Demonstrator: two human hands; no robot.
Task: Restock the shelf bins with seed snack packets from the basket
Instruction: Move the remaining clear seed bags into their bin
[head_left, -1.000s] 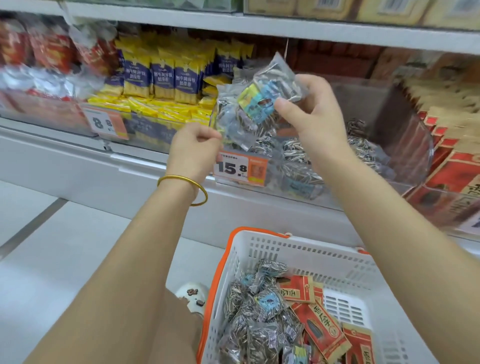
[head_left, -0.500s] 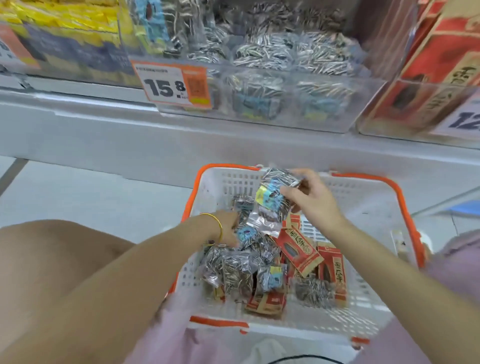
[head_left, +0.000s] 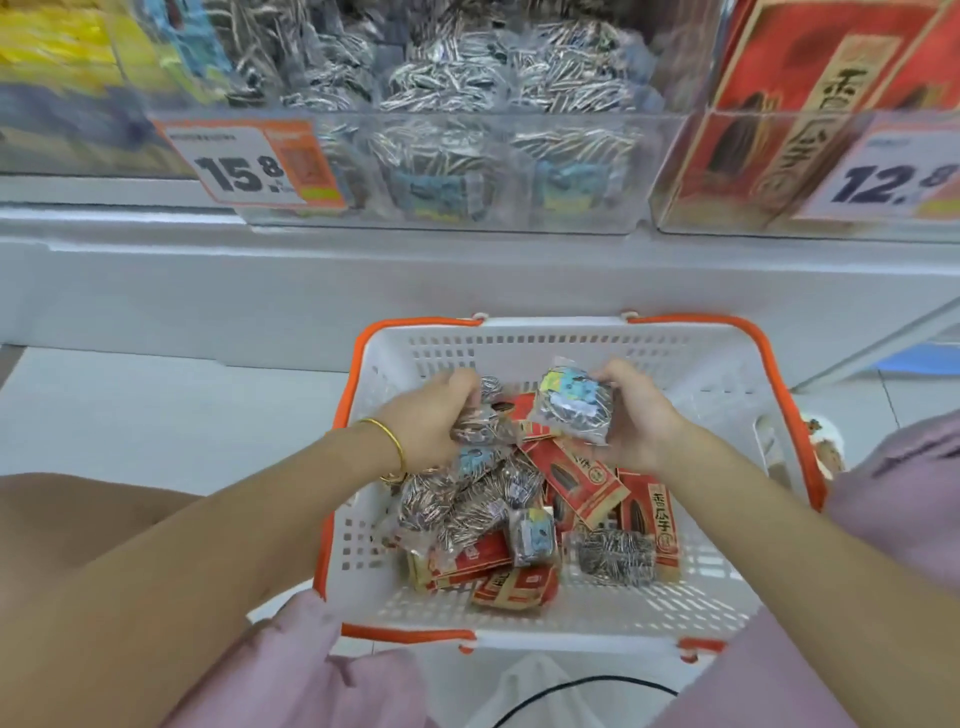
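Observation:
A white basket with an orange rim (head_left: 691, 364) stands on the floor below the shelf, holding clear sunflower-seed packets (head_left: 457, 504) and red seed packets (head_left: 582, 478). My left hand (head_left: 431, 421) reaches into the pile and grips a clear seed packet (head_left: 480, 423). My right hand (head_left: 636, 415) holds another clear packet with a blue label (head_left: 574, 402) just above the pile. Above, a clear shelf bin (head_left: 639, 171) is filled with the same seed packets.
A price tag reading 15.8 (head_left: 260, 163) hangs on the seed bin. To its right a bin of red packets (head_left: 769, 130) carries a 12.8 tag (head_left: 893, 176). Yellow packets (head_left: 57, 57) fill the bin at upper left. The white shelf base (head_left: 208, 286) runs behind the basket.
Both hands came down from the shelf bin to the basket. The left hand has closed on a clear packet in the pile, and the right hand holds a blue-labelled one above it.

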